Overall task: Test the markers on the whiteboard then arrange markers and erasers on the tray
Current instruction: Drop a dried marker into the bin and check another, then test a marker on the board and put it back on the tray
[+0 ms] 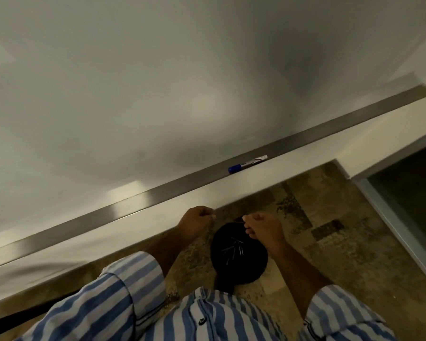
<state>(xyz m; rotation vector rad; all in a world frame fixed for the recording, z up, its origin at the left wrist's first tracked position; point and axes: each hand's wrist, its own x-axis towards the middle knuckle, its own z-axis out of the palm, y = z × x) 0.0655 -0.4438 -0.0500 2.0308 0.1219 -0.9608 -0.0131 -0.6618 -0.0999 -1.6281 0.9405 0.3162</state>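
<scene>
Fingers of the left hand curl into a loose fist just under the front edge of the tray; whether they pinch anything cannot be told. Right hand sits just beside it at three o'clock, fingers bent, contents also unclear. Below both, at six o'clock, lies a round black object. One blue-capped marker rests on the tray at one o'clock, well apart from the hands, beneath the whiteboard.
</scene>
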